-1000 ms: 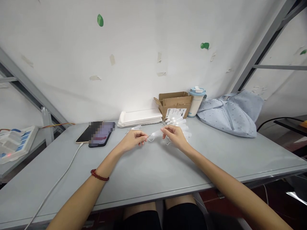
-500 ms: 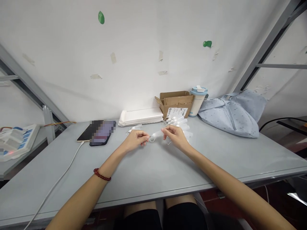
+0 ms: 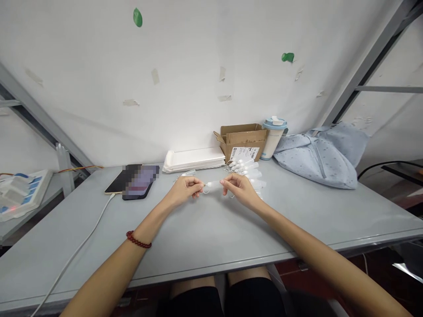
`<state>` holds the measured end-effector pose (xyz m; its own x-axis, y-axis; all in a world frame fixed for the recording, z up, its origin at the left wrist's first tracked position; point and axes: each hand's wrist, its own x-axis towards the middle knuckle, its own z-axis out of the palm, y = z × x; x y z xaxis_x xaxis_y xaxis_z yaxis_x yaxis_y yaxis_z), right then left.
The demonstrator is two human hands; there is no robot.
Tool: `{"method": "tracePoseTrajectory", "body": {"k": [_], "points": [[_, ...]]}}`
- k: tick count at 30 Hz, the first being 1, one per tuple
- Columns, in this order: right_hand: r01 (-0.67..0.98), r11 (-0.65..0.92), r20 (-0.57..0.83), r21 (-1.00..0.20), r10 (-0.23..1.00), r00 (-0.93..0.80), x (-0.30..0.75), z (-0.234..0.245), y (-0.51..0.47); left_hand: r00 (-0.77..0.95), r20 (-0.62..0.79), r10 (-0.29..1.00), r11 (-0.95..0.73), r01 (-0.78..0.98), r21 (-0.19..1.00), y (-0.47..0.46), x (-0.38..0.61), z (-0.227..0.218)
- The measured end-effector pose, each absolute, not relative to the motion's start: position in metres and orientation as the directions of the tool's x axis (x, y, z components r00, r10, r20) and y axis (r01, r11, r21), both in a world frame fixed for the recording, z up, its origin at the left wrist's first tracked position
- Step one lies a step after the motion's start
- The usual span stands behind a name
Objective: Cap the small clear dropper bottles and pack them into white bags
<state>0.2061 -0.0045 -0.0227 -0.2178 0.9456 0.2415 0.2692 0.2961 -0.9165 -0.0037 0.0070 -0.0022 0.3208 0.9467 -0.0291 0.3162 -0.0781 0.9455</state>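
Both my hands meet above the grey table (image 3: pixel 211 237), a little in front of a pile of small clear plastic tubes (image 3: pixel 247 169). My right hand (image 3: pixel 239 188) pinches one clear tube (image 3: pixel 213 185) by its right end. My left hand (image 3: pixel 185 190) is closed in a pinch at the tube's left end, on a thin wire or pin too small to name. A red bead bracelet (image 3: pixel 138 240) sits on my left wrist.
A phone on a tablet (image 3: pixel 134 179) lies at the left with a white cable (image 3: pixel 76 255) running to the table's front edge. At the back stand white trays (image 3: pixel 194 159), an open cardboard box (image 3: pixel 243 140), a lidded cup (image 3: pixel 273 137) and a blue cloth bag (image 3: pixel 317 156).
My hands have drawn closer together, so the gap between left fingers and the tube has closed. The view has tilted slightly.
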Motion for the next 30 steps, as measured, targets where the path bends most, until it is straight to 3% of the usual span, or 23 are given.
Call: {"method": "tracePoseTrajectory", "body": {"k": [30], "points": [[0.243, 0.269, 0.205, -0.932, 0.944, -0.258, 0.2053, -0.0240, -0.0041, 0.398, -0.073, 0.914, -0.062, 0.314, 0.947, 0.0088, -0.0069, -0.0076]]}}
